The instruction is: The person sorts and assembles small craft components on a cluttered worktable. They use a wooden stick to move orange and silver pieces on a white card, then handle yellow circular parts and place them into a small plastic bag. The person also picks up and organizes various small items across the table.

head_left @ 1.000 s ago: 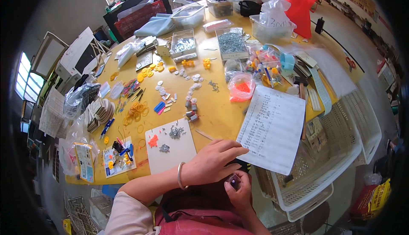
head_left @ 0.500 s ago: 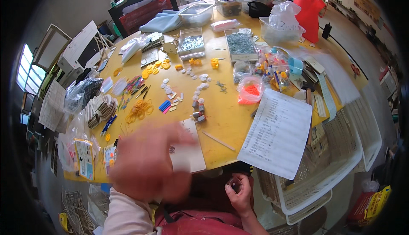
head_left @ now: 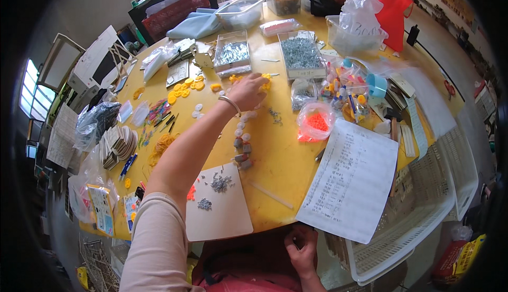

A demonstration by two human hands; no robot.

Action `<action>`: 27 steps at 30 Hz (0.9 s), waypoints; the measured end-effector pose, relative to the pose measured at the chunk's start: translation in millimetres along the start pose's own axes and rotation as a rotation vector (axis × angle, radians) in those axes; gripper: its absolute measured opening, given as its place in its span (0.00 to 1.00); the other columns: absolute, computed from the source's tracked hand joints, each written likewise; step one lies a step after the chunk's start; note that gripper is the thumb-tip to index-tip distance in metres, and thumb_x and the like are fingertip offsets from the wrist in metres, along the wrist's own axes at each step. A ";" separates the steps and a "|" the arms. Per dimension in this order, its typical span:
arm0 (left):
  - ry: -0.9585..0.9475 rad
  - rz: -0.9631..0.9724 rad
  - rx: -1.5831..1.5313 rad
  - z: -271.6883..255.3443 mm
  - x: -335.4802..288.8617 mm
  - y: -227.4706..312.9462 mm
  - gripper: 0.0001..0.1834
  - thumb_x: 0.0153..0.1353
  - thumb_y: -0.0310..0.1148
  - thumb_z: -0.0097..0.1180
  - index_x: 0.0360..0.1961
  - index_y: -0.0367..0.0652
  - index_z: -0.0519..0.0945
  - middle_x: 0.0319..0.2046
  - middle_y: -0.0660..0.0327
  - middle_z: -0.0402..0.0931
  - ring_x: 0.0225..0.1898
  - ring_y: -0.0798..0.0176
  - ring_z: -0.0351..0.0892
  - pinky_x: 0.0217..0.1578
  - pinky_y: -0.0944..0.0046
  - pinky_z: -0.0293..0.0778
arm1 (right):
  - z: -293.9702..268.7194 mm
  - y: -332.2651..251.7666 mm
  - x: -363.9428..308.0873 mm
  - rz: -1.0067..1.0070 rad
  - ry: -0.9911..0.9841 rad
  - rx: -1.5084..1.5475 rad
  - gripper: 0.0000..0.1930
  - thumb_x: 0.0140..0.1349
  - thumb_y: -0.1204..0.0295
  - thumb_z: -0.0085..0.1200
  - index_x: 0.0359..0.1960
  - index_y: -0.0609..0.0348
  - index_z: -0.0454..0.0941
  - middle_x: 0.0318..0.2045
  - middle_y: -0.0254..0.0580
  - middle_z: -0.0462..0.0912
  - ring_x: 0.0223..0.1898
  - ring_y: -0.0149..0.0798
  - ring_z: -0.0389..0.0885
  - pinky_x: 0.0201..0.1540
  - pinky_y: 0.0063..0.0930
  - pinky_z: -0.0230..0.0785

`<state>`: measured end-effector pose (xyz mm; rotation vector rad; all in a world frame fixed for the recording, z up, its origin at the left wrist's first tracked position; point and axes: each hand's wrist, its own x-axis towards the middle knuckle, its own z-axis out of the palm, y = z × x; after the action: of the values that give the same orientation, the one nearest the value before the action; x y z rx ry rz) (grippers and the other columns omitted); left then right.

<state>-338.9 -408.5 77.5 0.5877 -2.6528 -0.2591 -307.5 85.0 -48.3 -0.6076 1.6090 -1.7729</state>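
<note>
My left arm stretches across the yellow table, and my left hand [head_left: 250,92] is down at a small group of yellow plastic parts [head_left: 267,82], fingers bent over one of them. White round discs [head_left: 241,125] and grey motor-like blocks [head_left: 242,152] lie in a row below that hand. Low in front of my body, my right hand [head_left: 301,249] is closed with fingers curled; what it holds is hidden. A white board [head_left: 219,220] at the near edge carries piles of small silver screws [head_left: 220,183] and a few orange bits [head_left: 191,192].
A printed sheet [head_left: 352,181] overhangs the edge at right, above white plastic baskets [head_left: 407,239]. Clear boxes of metal parts [head_left: 302,54] stand farther back. Orange pieces in a bag [head_left: 316,121], a white stick [head_left: 271,195] and stacked wooden discs [head_left: 117,146] lie around.
My left hand has moved from above the white board out to the yellow parts, uncovering the screws. My right hand stays low; the clear round thing seen in it earlier no longer shows.
</note>
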 end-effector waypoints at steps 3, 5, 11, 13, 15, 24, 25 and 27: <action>0.018 -0.010 -0.073 2.4 -2.2 -3.8 0.12 0.64 0.31 0.62 0.48 0.42 0.86 0.54 0.50 0.80 0.57 0.47 0.80 0.58 0.54 0.76 | -2.4 -0.9 3.2 -0.065 -0.043 -0.102 0.19 0.59 0.82 0.65 0.52 0.62 0.75 0.40 0.35 0.79 0.39 0.29 0.79 0.43 0.25 0.74; 0.039 -0.017 -0.169 0.2 -1.3 -6.6 0.10 0.64 0.28 0.62 0.46 0.41 0.87 0.51 0.52 0.82 0.52 0.48 0.82 0.55 0.55 0.77 | -1.0 1.2 4.9 -0.030 -0.050 -0.114 0.18 0.59 0.82 0.65 0.51 0.61 0.76 0.39 0.34 0.79 0.38 0.28 0.79 0.41 0.24 0.73; 0.174 0.043 -0.159 3.5 27.8 -14.0 0.13 0.67 0.23 0.53 0.48 0.40 0.86 0.44 0.50 0.84 0.46 0.46 0.83 0.49 0.53 0.79 | 3.9 11.4 4.6 -0.021 -0.033 -0.091 0.16 0.61 0.82 0.64 0.48 0.60 0.76 0.36 0.33 0.79 0.33 0.27 0.77 0.36 0.21 0.71; 0.067 -0.016 -0.026 2.0 31.5 -13.2 0.14 0.67 0.23 0.52 0.49 0.40 0.86 0.46 0.49 0.84 0.48 0.45 0.84 0.50 0.50 0.79 | 2.1 12.7 3.9 -0.008 -0.041 -0.114 0.14 0.61 0.82 0.64 0.47 0.60 0.76 0.35 0.33 0.79 0.30 0.26 0.77 0.32 0.20 0.70; -0.006 -0.131 0.049 -1.3 31.8 -10.6 0.14 0.68 0.24 0.52 0.50 0.40 0.86 0.49 0.48 0.84 0.51 0.44 0.84 0.53 0.49 0.79 | -2.4 12.4 4.7 0.027 -0.075 -0.144 0.13 0.62 0.82 0.63 0.46 0.59 0.75 0.35 0.34 0.79 0.28 0.26 0.77 0.29 0.20 0.68; 0.025 0.024 0.012 6.2 38.0 -12.0 0.13 0.62 0.24 0.57 0.47 0.41 0.86 0.47 0.49 0.84 0.53 0.42 0.82 0.57 0.50 0.77 | -0.9 12.5 7.0 -0.073 -0.064 -0.124 0.13 0.63 0.82 0.63 0.45 0.59 0.74 0.33 0.34 0.79 0.23 0.26 0.75 0.24 0.21 0.66; -0.064 -0.014 0.048 7.4 40.9 -13.7 0.13 0.61 0.24 0.57 0.46 0.41 0.86 0.46 0.49 0.84 0.53 0.42 0.82 0.56 0.50 0.77 | -1.6 12.2 6.5 -0.042 -0.061 -0.124 0.12 0.63 0.82 0.63 0.45 0.59 0.74 0.32 0.35 0.79 0.23 0.26 0.75 0.24 0.21 0.66; -0.042 -0.050 0.071 8.1 43.3 -15.8 0.12 0.60 0.25 0.57 0.44 0.41 0.86 0.41 0.50 0.84 0.49 0.43 0.83 0.53 0.51 0.79 | -3.3 11.4 5.5 0.017 -0.051 -0.121 0.12 0.63 0.81 0.63 0.45 0.59 0.74 0.32 0.35 0.79 0.22 0.27 0.75 0.24 0.21 0.66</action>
<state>-372.4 -441.0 81.2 0.6784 -2.7001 -0.1945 -311.7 82.9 -60.4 -0.6871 1.6908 -1.6432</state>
